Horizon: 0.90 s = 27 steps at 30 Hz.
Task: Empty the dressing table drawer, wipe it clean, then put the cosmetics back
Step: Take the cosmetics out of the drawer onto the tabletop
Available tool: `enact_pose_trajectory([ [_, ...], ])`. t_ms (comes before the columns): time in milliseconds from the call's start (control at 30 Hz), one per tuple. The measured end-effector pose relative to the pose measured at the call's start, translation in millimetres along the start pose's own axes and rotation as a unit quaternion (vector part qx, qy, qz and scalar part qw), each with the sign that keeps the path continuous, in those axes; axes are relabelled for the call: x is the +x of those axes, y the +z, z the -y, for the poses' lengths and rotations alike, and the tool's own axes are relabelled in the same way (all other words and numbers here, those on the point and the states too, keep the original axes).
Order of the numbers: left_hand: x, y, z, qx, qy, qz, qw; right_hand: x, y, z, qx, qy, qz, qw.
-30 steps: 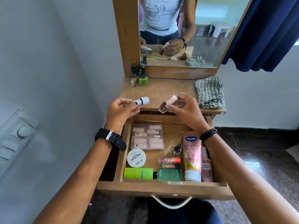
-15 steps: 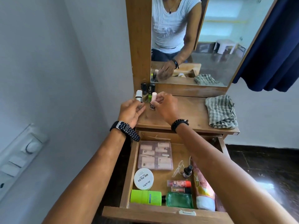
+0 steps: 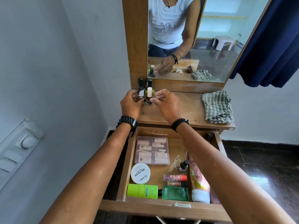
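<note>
we see both hands up on the bench [image 3: 186,110], at 12 o'clock from the open drawer [image 3: 161,206]. the left hand [image 3: 131,105] has its fingers curled around a small bottle with a white label [image 3: 141,93], and the right hand [image 3: 166,103] pinches a dark nail polish bottle with a pale pink cap [image 3: 149,97] between thumb and fingertips. the 2 bottles stand upright just beside each other, with 2 more black-capped bottles [image 3: 144,82] right behind them against the mirror frame [image 3: 137,46]. we cannot tell whether the held bottles already rest on the bench.

a checked cloth [image 3: 217,107] lies crumpled at 3 o'clock from the hands, well apart from them.

the drawer still holds cosmetics. a clear case of pale nail tips [image 3: 152,150] sits at its 11 o'clock, a round white nail polish tub [image 3: 140,173] below it, and a lime green tube [image 3: 142,191] at 7 o'clock touching a green glass bottle [image 3: 175,193]. 2 small red sticks [image 3: 175,180] lie above that bottle, a tiny dark dropper bottle [image 3: 184,166] near the centre, and a pink lotion tube [image 3: 199,183] runs along the 4 o'clock side under the right forearm.
</note>
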<state>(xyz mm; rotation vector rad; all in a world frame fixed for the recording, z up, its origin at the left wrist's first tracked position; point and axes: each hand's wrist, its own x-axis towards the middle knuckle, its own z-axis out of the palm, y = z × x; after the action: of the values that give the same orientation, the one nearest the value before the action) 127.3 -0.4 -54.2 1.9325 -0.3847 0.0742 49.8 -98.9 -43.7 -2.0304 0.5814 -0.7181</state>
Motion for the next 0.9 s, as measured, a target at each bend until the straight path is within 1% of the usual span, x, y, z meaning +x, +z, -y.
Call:
enact_pose_trajectory([
  [100,-3,-1,0,0.008,0.003,-0.001,1.0,-10,-15,-6,-0.002,-0.003,0.007,1.0],
  [200,-13,-5,1,0.024,-0.003,-0.026,0.999,-25,-34,-13,-0.005,0.0,0.026,1.0],
  [300,-44,-9,0,-0.01,0.026,-0.06,0.998,-45,-56,-17,0.007,-0.006,0.06,0.998],
  [367,-73,-9,-2,-0.043,0.038,-0.047,0.997,-61,-70,-24,0.013,-0.002,0.099,0.995],
  [400,-87,-7,-1,-0.055,0.034,-0.019,0.998,-69,-77,-29,0.02,0.006,0.12,0.993],
  [433,-98,-4,0,-0.059,0.026,0.027,0.998,-76,-83,-35,0.025,0.014,0.14,0.99],
  [467,-108,1,2,-0.053,0.015,0.094,0.994,-83,-91,-42,0.021,0.022,0.158,0.987],
  [500,-115,7,3,-0.035,0.005,0.178,0.983,-90,-97,-49,0.011,0.03,0.172,0.985],
  [567,-128,19,4,0.031,0.003,0.342,0.939,-103,-107,-65,-0.025,0.04,0.187,0.981],
  [600,-133,25,4,0.061,0.013,0.393,0.918,-109,-110,-72,-0.053,0.039,0.192,0.979],
  [633,-138,31,3,0.084,0.026,0.422,0.903,-115,-111,-79,-0.087,0.033,0.2,0.975],
  [733,-150,44,2,0.163,0.08,0.459,0.87,-125,-113,-91,-0.176,0.018,0.245,0.953],
  [833,-156,46,8,0.203,0.096,0.497,0.838,-123,-115,-95,-0.194,0.026,0.252,0.948],
  [900,-160,45,12,0.211,0.103,0.515,0.824,-122,-116,-96,-0.197,0.033,0.249,0.948],
])
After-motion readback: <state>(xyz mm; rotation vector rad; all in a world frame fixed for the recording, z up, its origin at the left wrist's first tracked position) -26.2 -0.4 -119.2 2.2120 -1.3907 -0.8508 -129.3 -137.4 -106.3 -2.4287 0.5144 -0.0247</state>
